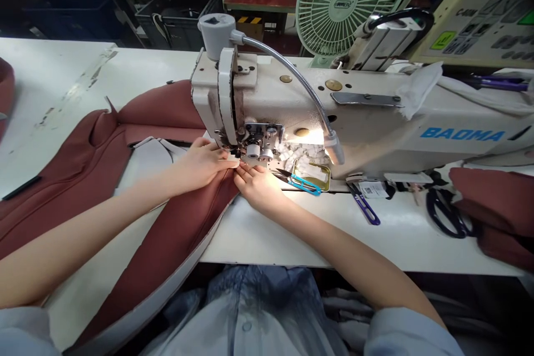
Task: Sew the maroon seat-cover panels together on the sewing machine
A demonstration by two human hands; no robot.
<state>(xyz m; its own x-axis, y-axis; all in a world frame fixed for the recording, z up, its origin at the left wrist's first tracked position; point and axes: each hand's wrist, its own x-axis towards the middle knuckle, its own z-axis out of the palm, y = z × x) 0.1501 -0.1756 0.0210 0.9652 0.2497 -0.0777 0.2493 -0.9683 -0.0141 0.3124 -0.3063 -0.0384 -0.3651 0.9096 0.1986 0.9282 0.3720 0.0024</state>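
Observation:
A reddish-brown sewn cover (167, 245) with pale backing runs under the head of a sewing machine (267, 89). At the needle area, my left hand (200, 164) has its fingers closed on a small white piece (232, 161) at the cover's edge. Close beside it, my right hand (258, 186) grips the same edge, its fingers pressed together. The fingertips of both hands nearly meet just in front of the presser foot. Between them, the exact seam is partly hidden.
Thread snips with a blue handle (304, 183) rest by a small tin (323, 175) holding white bits. Purple snips (364, 203) and dark-handled scissors (444, 214) lie to the right. A lamp (334, 147) lights the needle. A green fan (350, 5) stands behind.

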